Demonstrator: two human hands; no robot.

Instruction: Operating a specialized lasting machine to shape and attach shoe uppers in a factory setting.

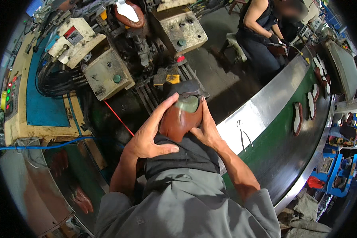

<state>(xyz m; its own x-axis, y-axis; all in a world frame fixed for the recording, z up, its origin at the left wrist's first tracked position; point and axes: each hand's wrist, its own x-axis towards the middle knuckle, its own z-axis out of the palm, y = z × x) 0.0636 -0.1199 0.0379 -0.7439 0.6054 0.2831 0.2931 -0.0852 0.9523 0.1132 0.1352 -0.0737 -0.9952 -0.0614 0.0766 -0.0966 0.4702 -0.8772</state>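
Between my two hands is a brown leather shoe upper (177,126) stretched over a green shoe last (188,104), held above my lap. My left hand (152,133) grips its left side, fingertips near the green top and thumb out by the lower end. On the other side my right hand (206,129) presses with its fingers along the edge and its thumb against the leather. Just beyond the upper, a dark machine part (182,86) shows. A second brown shoe upper with a white sole face (127,14) sits in the machine at the top.
Control boxes (109,75) with green buttons flank the machine. At right runs a green conveyor belt (273,158) carrying several brown shoe uppers (298,119); pincers (242,133) lie on its metal edge. Another person (261,39) sits working at the far right. A blue hose (47,146) crosses at left.
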